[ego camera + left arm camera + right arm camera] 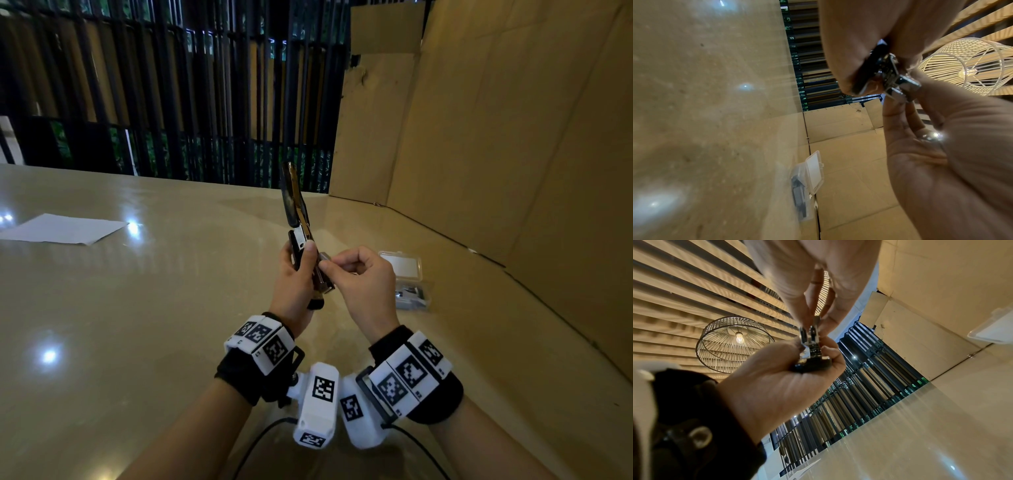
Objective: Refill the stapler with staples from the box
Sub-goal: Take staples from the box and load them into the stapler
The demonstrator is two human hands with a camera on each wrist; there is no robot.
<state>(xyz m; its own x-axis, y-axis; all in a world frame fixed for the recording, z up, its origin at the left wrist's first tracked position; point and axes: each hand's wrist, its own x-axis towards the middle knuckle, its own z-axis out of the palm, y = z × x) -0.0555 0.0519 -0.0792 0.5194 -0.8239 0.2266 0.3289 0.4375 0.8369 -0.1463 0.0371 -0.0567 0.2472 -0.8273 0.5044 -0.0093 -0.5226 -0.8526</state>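
— What's the grip?

— The left hand (294,274) is wrapped round the base of the stapler (299,236), thumb up along its side, holding it above the table (171,308) with the top arm swung open and pointing up and away. The right hand (359,277) pinches a strip of staples (324,257) between thumb and fingertips.

— Which step is that?

— Loading, I'd judge. The strip's end is touching the stapler's metal channel, right by the left thumb (the right wrist view shows the strip meeting the rail end-on).

— And next?

— Probably lining the strip's legs astride the rail, sliding it fully in, then shutting the top arm. Whether it is already seated, I can't tell.

— The box?

— The staple box (407,284) lies open on the table, to the right of the stapler and just beyond the right hand, lid flipped back, more staples inside.
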